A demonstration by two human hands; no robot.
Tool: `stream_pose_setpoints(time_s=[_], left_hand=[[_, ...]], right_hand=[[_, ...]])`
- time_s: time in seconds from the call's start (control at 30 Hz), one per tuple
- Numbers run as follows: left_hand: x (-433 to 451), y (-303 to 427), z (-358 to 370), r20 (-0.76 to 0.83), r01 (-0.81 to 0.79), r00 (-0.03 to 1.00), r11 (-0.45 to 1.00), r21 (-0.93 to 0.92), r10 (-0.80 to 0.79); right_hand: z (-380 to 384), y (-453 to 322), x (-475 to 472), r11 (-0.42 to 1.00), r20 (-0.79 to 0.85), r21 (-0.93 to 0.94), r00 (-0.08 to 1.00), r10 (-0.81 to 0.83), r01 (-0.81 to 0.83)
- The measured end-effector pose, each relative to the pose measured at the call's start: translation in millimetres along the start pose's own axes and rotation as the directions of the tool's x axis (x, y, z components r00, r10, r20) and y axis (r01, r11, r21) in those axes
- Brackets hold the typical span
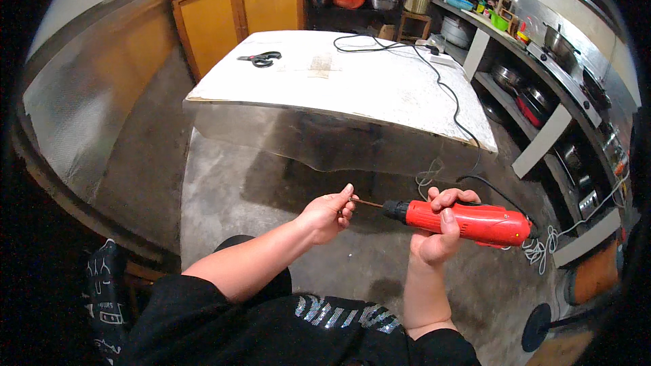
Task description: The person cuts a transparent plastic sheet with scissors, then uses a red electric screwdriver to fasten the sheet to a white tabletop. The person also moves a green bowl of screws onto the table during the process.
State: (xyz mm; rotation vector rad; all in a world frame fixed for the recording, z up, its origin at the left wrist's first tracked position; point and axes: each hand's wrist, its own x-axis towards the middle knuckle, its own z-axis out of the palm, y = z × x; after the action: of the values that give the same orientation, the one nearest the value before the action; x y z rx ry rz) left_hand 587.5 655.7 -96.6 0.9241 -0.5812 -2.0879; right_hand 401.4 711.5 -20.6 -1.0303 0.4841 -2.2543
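My right hand (441, 229) is wrapped around the body of a red corded electric screwdriver (488, 222), which lies level across the view with its black nose pointing left. A long thin bit (368, 203) runs out of that nose. My left hand (330, 213) pinches the bit's far end between thumb and fingers; whether a small screw is also in that pinch is hidden. From the tool's rear end a black power cord (496, 193) leads up toward the table. Both hands are held in front of my body, on the near side of the table.
A white-covered table (376, 91) bears black-handled scissors (262, 59), a white power strip (442, 61) and looped black cable. A counter with a gas stove (564, 79) and pots runs along the right. Coiled white cord (541, 251) and a black round base (536, 328) are at lower right.
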Motion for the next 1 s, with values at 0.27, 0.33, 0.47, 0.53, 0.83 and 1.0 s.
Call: stream_pose_setpoints(time_s=[0.27,0.33,0.47,0.53,0.83,1.0], left_hand=[[3,-3,3,0.097,-0.108,0.991,0.973,0.203,0.09],[12,-6,7,0.084,-0.027,0.996,0.988,0.15,0.014],[73,-6,-29,-0.125,0.032,0.992,0.986,0.164,-0.011],[107,7,-55,-0.26,0.001,0.965,0.993,0.115,0.029],[200,-29,-82,-0.009,-0.332,0.935,0.87,-0.365,0.354],[222,-28,-47,-0.216,-0.567,0.799,0.823,0.038,0.561]], right_hand=[[-5,0,3,0.992,0.046,0.082,0.994,-0.103,0.099],[-7,2,2,0.983,-0.001,-0.003,0.983,-0.185,0.185],[-8,8,3,0.903,-0.052,-0.165,0.911,-0.409,0.396],[-7,10,6,0.827,0.037,-0.253,0.859,-0.511,0.503],[-21,12,-4,0.471,0.463,-0.495,0.68,-0.568,0.73],[-42,23,-4,0.431,0.425,-0.547,0.682,-0.595,0.718]])
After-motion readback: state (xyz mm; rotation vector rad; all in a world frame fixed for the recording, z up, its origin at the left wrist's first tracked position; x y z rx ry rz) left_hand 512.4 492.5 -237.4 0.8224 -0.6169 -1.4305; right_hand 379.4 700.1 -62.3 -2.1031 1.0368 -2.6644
